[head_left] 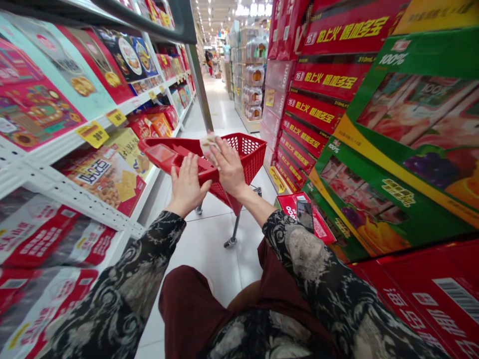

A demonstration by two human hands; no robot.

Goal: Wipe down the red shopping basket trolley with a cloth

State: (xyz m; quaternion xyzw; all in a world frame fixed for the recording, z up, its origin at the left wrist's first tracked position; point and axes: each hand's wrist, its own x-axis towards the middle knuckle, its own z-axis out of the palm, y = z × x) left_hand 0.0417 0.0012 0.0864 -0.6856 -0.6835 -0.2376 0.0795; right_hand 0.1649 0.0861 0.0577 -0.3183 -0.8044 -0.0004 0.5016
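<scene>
A red plastic shopping cart with a perforated basket stands in front of me. My left hand lies on its near left edge, fingers stretched out flat and thumb apart. Over the cart's middle, my right hand presses a pale, crumpled cloth against the red plastic. Most of the cloth sticks out past the fingertips; the part beneath the hand is hidden. Below the basket, the cart's metal legs and caster wheels rest on the white tiled floor.
White shelves with boxed snacks and yellow price tags line the left. Stacked red drink cartons and green juice boxes crowd the right. A phone lies on a low red box. A grey post rises beyond the cart.
</scene>
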